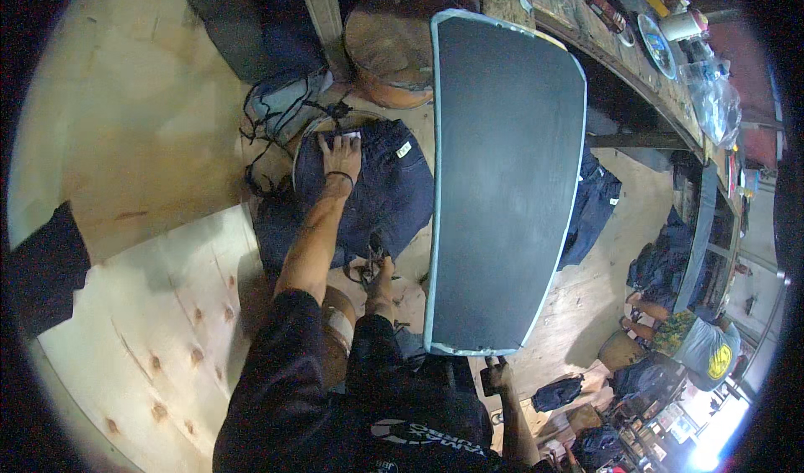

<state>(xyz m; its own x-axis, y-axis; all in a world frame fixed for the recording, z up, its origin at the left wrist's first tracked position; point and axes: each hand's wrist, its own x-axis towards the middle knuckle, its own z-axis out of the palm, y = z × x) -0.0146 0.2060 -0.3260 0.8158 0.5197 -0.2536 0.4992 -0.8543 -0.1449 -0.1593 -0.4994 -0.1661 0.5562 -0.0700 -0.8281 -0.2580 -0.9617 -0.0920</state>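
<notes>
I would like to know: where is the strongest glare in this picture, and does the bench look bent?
Head view: the strongest glare is at lower right; head view: the front edge of the bench curves; head view: the black shirt shows few folds.

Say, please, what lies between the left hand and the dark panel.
The head view shows dark cloth with a pale label between left hand and panel.

Left hand (pixel 342 160) palm-down, arm (pixel 311 247) outstretched; right hand (pixel 501 376) closer in.
</notes>
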